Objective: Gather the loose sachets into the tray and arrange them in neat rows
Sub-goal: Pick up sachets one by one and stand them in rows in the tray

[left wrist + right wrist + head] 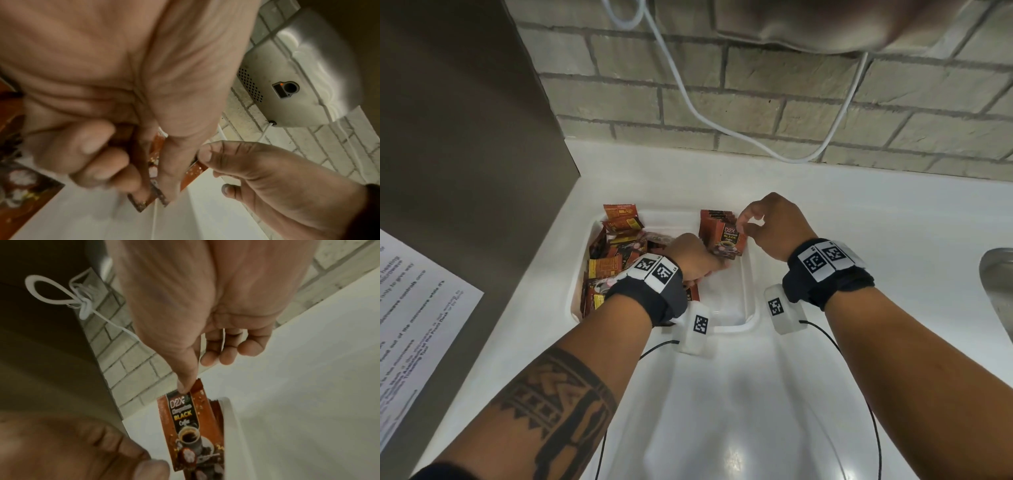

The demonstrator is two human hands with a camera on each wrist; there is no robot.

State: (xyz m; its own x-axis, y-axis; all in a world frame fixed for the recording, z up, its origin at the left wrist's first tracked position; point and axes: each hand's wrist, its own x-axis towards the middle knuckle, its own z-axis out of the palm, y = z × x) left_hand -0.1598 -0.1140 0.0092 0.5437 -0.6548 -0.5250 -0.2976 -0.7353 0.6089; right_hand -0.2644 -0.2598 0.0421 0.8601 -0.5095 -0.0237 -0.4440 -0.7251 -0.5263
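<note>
— Right, which hand is nearer the standing row?

— The right hand [767,226]. It sits just above the upright sachets [722,236] at the far right corner of the white tray [750,294], thumb and forefinger pinched on the top edge of the front sachet, the one marked "BLACK" [186,423]. Its other fingers [236,352] curl loosely, clear of it.

— And the sachet's long axis?

— Upright, face toward the person, bottom down in the tray.

— The left hand [695,260]?

— Lower, just left of the row, fingers curled round sachets at the foot of the row. A jumbled heap [616,253] lies along the tray's left side, on the white table [859,219].

— Next move?

— Probably squaring that front sachet against those behind it.
</note>
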